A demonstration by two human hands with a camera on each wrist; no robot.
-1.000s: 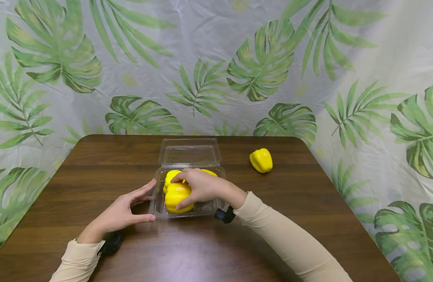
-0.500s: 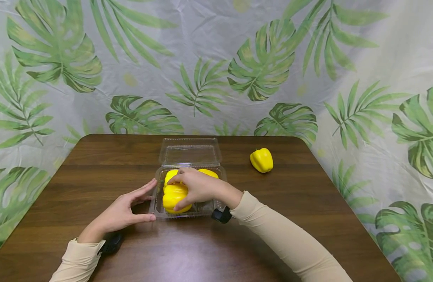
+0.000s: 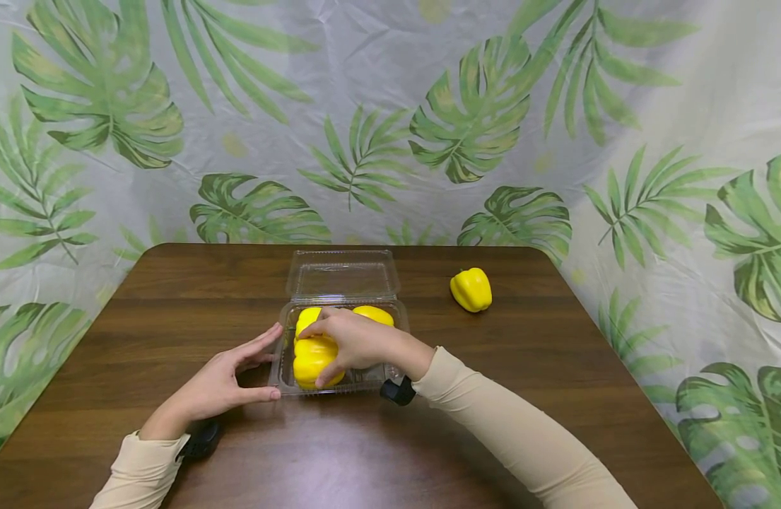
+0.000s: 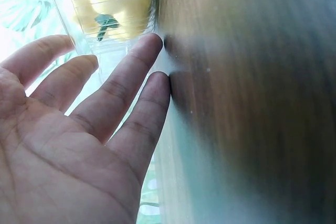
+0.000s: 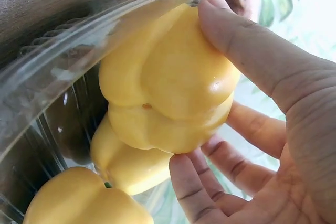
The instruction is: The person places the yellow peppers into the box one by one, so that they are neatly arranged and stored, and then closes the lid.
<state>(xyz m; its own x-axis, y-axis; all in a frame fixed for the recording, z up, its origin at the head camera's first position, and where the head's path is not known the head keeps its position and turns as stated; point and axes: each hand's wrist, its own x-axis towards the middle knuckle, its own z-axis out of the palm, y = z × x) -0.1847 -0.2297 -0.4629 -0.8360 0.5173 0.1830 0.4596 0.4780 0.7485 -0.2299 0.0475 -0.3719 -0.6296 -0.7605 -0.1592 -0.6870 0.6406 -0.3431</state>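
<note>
In the head view my right hand grips a yellow bell pepper in the front left of a clear plastic clamshell box. In the right wrist view, thumb and fingers lie on opposite sides of that bell pepper, close to the box wall. Behind it in the box sit a second yellow bell pepper and a third yellow bell pepper, both partly hidden by the hand. My left hand, fingers spread, rests at the box's left side. Through the clear wall, the left wrist view shows a green stem.
The box's lid lies folded back toward the far table edge. Another yellow bell pepper lies on the brown wooden table at the back right. Behind the table hangs a leaf-patterned curtain.
My right hand has shifted slightly left and toward me, and the gripped bell pepper has moved with it to the front left of the box. The left hand stays in place.
</note>
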